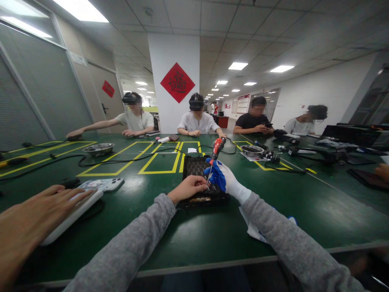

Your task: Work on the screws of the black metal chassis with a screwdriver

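In the head view, my right hand [223,177], in a white glove with blue-coated fingers, grips a screwdriver [217,147] with a red and black handle. The handle leans up and away, while the thin shaft points down into a black tray-like case [189,165]. My bare left hand [192,187] rests over the near left part of this case. Its thumb and fingertips come together by the shaft's lower end; whatever they pinch is too small to make out. Both hands hide part of the case's inside.
A co-worker's hand [57,202] lies on a white device at left, beside a phone [105,184]. A white and blue glove [255,227] lies under my right forearm. Metal bowls [99,149], cables and yellow tape mark the green table [152,239]. Several people sit opposite.
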The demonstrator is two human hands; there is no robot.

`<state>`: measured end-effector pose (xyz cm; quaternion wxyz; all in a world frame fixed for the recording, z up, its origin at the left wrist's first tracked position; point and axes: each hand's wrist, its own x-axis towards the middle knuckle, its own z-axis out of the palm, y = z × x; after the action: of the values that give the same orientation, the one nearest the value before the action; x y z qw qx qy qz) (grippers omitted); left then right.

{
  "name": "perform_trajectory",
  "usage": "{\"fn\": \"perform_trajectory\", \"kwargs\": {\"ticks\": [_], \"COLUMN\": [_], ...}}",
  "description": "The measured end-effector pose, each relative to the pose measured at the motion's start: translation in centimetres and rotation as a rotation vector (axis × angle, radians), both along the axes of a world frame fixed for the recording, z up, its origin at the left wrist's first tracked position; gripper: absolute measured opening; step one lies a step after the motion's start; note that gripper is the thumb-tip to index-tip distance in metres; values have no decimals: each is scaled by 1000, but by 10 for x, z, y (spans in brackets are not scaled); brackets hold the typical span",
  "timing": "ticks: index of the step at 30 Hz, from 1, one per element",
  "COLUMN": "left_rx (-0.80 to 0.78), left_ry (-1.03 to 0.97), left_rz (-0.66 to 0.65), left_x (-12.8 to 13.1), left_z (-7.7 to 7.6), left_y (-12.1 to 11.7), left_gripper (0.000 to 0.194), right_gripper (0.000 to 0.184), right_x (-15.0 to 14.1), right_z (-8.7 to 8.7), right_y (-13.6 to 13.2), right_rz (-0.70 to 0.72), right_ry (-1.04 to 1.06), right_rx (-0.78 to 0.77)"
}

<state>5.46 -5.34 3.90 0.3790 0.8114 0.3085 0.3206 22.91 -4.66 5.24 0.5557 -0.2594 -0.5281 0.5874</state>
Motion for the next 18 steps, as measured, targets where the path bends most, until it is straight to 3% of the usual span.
{"fn": "perform_trajectory", "kwargs": {"ticks": [9, 18], "left_rx": [-60, -2], "left_ry": [-45, -6], "left_rz": [-18, 26], "left_x": [1, 2], "left_z": [0, -1], "left_y": [-2, 0], "left_gripper": [31, 33], "right_gripper": [40, 40], "right_x": [-1, -2], "right_z": [4, 2], "right_y": [-3, -4], "right_rz": [10, -42], "right_ry": [-9, -9], "right_rx": [-46, 1]}}
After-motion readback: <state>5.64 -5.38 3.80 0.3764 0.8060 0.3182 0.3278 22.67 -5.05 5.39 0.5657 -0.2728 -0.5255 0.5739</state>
